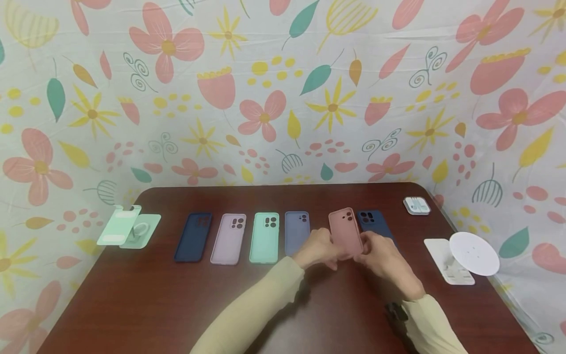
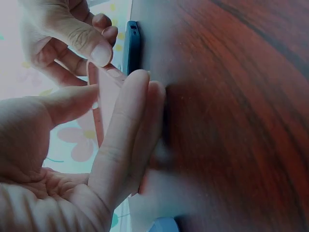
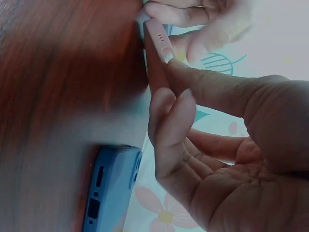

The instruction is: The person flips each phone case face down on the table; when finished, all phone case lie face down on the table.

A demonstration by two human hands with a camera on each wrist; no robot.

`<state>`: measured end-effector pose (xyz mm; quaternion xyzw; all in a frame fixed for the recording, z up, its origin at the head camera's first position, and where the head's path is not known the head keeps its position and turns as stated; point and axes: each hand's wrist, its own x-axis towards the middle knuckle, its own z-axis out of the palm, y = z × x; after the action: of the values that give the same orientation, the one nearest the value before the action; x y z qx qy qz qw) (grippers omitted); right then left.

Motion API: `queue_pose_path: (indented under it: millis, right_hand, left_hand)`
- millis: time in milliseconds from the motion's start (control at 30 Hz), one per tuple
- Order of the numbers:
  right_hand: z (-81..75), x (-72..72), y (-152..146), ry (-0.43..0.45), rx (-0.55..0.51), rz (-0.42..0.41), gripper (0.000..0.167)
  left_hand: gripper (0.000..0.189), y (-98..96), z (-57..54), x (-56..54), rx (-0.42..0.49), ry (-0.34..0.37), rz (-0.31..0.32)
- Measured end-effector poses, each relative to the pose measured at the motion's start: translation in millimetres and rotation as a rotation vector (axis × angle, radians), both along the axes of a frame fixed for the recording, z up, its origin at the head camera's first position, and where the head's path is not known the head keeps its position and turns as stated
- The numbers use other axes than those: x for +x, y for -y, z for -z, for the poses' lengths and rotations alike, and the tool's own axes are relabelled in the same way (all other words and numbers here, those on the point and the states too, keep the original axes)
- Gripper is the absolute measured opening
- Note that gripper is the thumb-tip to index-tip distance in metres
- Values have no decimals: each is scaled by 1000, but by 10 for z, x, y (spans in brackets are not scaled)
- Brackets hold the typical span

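Observation:
A pink phone case [image 1: 344, 226] with a camera cutout is held by its near end between both hands, just left of a dark blue phone case [image 1: 374, 223]. My left hand [image 1: 320, 248] pinches its left side, thumb on one face and fingers on the other, as the left wrist view shows. At the near right corner my right hand [image 1: 383, 256] grips it between thumb and curled fingers. In the right wrist view the pink case [image 3: 155, 53] shows its narrow edge with small holes. The blue-grey phone case [image 1: 297, 231] lies partly behind the left hand.
Left of the hands lie a mint case [image 1: 264, 241], a lilac case [image 1: 228, 241] and a navy case [image 1: 192, 238]. A mint folding stand [image 1: 119, 228] is at the left edge. On the right are boxed earphones [image 1: 416, 206] and a white round-topped stand [image 1: 474, 253].

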<state>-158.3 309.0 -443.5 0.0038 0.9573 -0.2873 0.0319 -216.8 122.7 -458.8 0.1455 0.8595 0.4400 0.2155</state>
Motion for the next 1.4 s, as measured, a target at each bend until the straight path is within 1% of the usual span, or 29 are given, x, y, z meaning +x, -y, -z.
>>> queue_pose_path:
  millis: [100,200,300,433,533,700,800,900,1000,1067,1233,1300,1400]
  right_hand:
    - [-16,13,5,-26,2,-6,50]
    - [-50,29,15,-34,0,-10,58]
    - [-77,43,26,-42,-5,-18,64]
    - [-91,61,55,-60,-20,-31,64]
    - [-95,66,87,-62,-33,-37,64]
    - [-83,58,129,-57,-27,-47,66]
    - [-51,46,143,-44,-36,-52,61]
    - [-12,22,140,-28,-42,-68,47]
    - [26,-13,138,-17,-41,-89,36]
    - [43,-35,136,-12,-38,-101,33]
    - [86,-74,132,43,-57,-113,37]
    - [103,-84,133,59,-53,-114,39]
    - [122,-103,138,62,-42,-121,36]
  left_hand:
    - [28,-11,2,11,12,2,-20]
    - [34,-22,-3,24,32,1,-25]
    - [41,-34,4,32,86,18,-17]
    - [47,-57,37,32,141,57,-12]
    - [53,-64,46,27,151,86,-22]
    - [53,-43,36,20,191,141,-35]
    - [50,-23,23,10,223,174,-43]
    - [46,-9,3,-3,248,181,-60]
    - [40,1,-16,-13,278,164,-81]
    - [35,7,-33,-13,287,144,-100]
    - [21,8,-99,13,254,62,-138]
    - [16,9,-134,28,252,44,-150]
    - [14,28,-178,46,254,18,-158]
